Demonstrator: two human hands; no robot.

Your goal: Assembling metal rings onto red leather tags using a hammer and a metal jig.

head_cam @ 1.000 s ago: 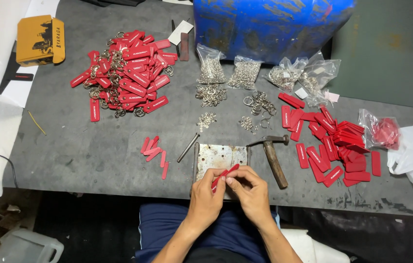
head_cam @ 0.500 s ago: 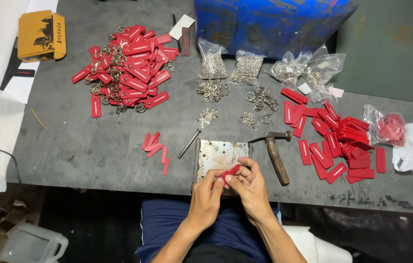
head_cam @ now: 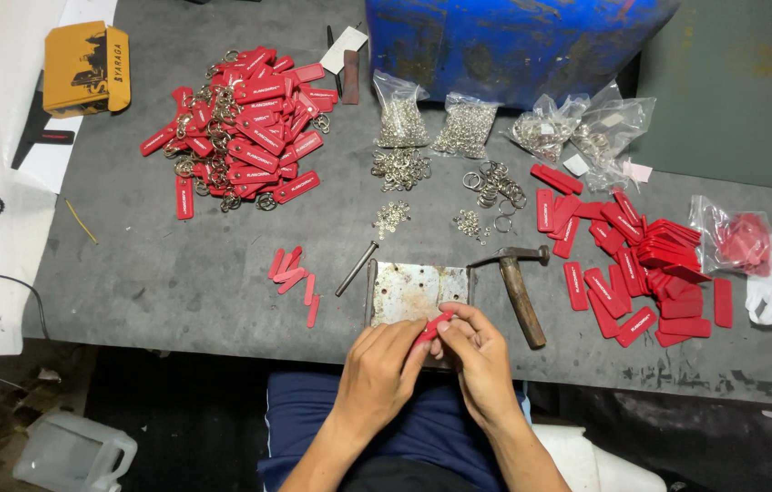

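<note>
Low in the frame's centre, your left hand [head_cam: 384, 364] and right hand [head_cam: 472, 351] both pinch one flat red plastic tag [head_cam: 431, 326] over the scuffed metal plate [head_cam: 409, 290]; fitting it seems underway, needing a steady grip.

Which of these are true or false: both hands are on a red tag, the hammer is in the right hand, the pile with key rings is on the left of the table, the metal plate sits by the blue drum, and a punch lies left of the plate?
1. Both hands hold one red tag. True: the left hand and right hand pinch it together.
2. The hammer is in the right hand. False: it lies on the table, right of the metal plate.
3. The tag pile with key rings is at the table's left. True.
4. The metal plate sits by the blue drum. False: it lies at the near edge, by the hands.
5. A metal punch lies left of the plate. True.
</note>
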